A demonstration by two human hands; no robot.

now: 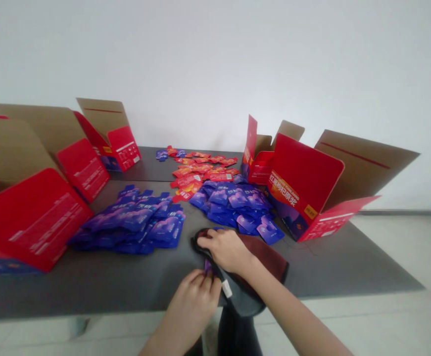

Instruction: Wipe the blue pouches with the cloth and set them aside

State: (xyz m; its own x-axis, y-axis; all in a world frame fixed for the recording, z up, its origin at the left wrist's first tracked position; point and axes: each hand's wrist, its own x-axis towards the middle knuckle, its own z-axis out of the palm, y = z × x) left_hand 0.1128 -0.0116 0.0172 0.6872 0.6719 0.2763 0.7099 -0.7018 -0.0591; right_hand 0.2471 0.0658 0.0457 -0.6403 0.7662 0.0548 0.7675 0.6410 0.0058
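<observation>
A dark pouch (247, 299) with a reddish-brown panel and a small white tag lies at the table's front edge, partly overhanging it. My right hand (228, 249) is closed on the black rim at the pouch's upper left. Below it, my left hand (199, 294) has its fingers pressed together at the pouch's opening, on a purple packet (208, 266) that shows only in part. Beyond my hands, a pile of purple packets (233, 198) spreads toward the right-hand boxes. A second purple pile (137, 220) is to the left of my hands.
Orange-red packets (200, 170) lie farther back on the grey table (126, 284). Open red cartons stand at the left (33, 217), back left (124, 148), right (300, 193) and back right (260, 165). A white wall (208, 64) rises behind.
</observation>
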